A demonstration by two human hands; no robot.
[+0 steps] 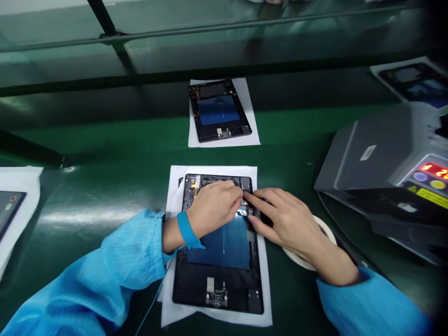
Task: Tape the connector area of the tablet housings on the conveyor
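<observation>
An opened tablet (pixel 199 275) lies on white paper (pixel 168 317), its blue battery (pixel 227 247) and small circuit boards showing. Over its upper part, my left hand (pixel 217 205) is closed with the fingertips pinched at the upper right corner area; whatever is between them is hidden. My right hand (pixel 287 219) comes in from the right, fingers stretched out, its fingertips touching the tablet's upper right edge beside the left fingers. A blue wrist strap (pixel 188 231) with a thin cord is round my left wrist.
Another opened tablet (pixel 219 109) lies on paper further back. A grey machine with a red lit display (pixel 434 170) stands at the right. Partly under my right wrist is a roll of tape (pixel 329 231). More devices lie on paper at the left (pixel 10 207) and far right (pixel 416 77).
</observation>
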